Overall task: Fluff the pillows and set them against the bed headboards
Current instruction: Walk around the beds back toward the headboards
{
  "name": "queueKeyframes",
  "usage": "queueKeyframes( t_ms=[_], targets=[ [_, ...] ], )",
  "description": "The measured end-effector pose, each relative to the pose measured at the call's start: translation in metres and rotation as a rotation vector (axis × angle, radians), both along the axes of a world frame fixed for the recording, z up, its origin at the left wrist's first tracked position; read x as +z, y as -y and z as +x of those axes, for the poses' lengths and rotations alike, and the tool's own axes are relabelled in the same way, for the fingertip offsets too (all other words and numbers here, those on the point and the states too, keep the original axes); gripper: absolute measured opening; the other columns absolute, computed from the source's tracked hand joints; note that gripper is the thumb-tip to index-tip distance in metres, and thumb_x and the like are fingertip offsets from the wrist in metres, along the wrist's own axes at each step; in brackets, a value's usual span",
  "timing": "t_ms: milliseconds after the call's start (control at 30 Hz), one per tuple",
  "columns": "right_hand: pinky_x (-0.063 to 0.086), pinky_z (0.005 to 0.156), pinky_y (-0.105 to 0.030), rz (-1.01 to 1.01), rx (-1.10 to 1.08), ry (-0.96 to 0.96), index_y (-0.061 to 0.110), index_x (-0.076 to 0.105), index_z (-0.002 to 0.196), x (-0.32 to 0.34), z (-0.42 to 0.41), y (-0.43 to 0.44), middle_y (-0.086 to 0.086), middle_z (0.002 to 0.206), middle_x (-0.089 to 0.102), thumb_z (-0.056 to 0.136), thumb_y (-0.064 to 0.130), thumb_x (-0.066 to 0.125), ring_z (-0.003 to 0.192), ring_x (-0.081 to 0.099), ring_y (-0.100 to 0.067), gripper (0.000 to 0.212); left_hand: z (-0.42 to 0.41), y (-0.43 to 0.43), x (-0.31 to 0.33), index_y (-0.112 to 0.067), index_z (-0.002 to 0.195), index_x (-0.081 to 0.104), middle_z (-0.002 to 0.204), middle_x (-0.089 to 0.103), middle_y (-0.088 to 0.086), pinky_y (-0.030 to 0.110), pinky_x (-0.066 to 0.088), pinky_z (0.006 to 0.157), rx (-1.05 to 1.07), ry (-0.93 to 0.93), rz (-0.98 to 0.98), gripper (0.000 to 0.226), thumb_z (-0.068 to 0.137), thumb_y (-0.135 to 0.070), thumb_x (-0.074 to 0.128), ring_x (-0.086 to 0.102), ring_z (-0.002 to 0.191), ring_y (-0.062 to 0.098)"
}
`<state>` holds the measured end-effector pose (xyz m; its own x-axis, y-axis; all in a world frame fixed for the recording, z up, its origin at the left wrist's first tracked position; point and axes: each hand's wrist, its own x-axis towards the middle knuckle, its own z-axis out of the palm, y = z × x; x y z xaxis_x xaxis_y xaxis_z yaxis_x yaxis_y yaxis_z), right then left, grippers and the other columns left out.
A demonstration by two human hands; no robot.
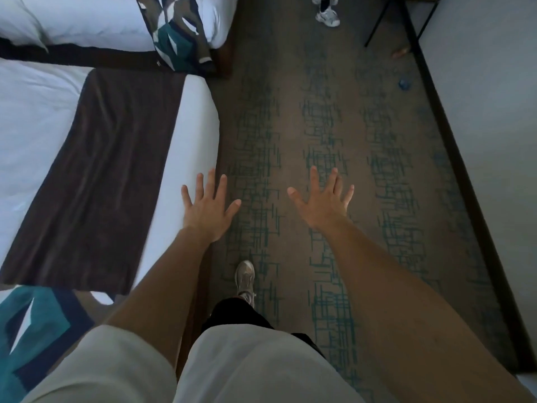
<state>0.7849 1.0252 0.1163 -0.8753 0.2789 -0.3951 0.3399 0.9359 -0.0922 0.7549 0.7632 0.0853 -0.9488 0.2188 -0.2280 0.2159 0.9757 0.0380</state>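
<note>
My left hand [207, 206] is stretched out flat with fingers spread, over the foot corner of the near bed [191, 126]. My right hand [322, 200] is also flat and spread, above the carpet. Both hold nothing. The near bed has white linen and a dark brown runner [96, 175] across it. A teal, navy and white patterned pillow [35, 330] lies at the lower left. A second patterned pillow [177, 33] stands at the foot of the far bed [87, 27]. No headboard is in view.
Brown carpet with teal hatching [319, 126] runs between the beds and the grey wall [494, 112] on the right. Another person's sneakers [327, 13] stand at the top. Black table legs [386, 21] rise at the top right. My own shoe [245, 276] is below my hands.
</note>
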Motion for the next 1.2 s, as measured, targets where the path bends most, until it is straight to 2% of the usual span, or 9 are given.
queueKeyframes(
  t_ms=[200, 433, 667, 1200],
  targets=[
    [-0.011, 0.119, -0.064, -0.024, -0.015, -0.022, 0.029, -0.013, 0.161, 0.005, -0.102, 0.023, -0.024, 0.166, -0.016, 0.091, 0.082, 0.008, 0.155, -0.011, -0.038, 0.090, -0.097, 0.009, 0.002, -0.028, 0.162, -0.006, 0.168, -0.020, 0.003, 0.061, -0.011, 0.119, -0.001, 0.044, 0.003, 0.083, 0.094, -0.073, 0.006, -0.018, 0.154, 0.034],
    [-0.012, 0.120, -0.063, -0.038, 0.013, -0.051, 0.029, -0.012, 0.161, 0.005, -0.185, 0.034, -0.023, 0.166, -0.018, 0.092, 0.081, 0.011, 0.155, -0.013, -0.038, 0.089, -0.189, 0.004, 0.007, -0.027, 0.162, -0.005, 0.168, -0.020, 0.003, 0.061, -0.010, 0.120, -0.005, 0.042, 0.024, 0.083, 0.093, -0.073, 0.005, -0.019, 0.153, 0.034],
    [-0.012, 0.119, -0.064, -0.010, 0.044, 0.008, 0.029, -0.014, 0.160, -0.008, -0.265, 0.005, -0.024, 0.165, -0.020, 0.091, 0.082, 0.008, 0.154, -0.014, -0.039, 0.090, -0.261, -0.015, -0.002, -0.028, 0.161, -0.007, 0.168, -0.021, 0.003, 0.063, -0.009, 0.121, 0.023, 0.072, 0.023, 0.084, 0.091, -0.074, 0.003, -0.020, 0.153, 0.034],
    [-0.009, 0.120, -0.065, -0.019, 0.229, -0.043, 0.028, -0.010, 0.161, -0.013, -0.491, -0.060, -0.025, 0.165, -0.017, 0.091, 0.082, 0.007, 0.154, -0.012, -0.039, 0.090, -0.446, -0.084, 0.001, -0.027, 0.162, 0.003, 0.169, -0.015, 0.004, 0.064, -0.006, 0.122, 0.241, 0.009, 0.061, 0.088, 0.088, -0.074, 0.001, -0.012, 0.155, 0.035]
  ],
)
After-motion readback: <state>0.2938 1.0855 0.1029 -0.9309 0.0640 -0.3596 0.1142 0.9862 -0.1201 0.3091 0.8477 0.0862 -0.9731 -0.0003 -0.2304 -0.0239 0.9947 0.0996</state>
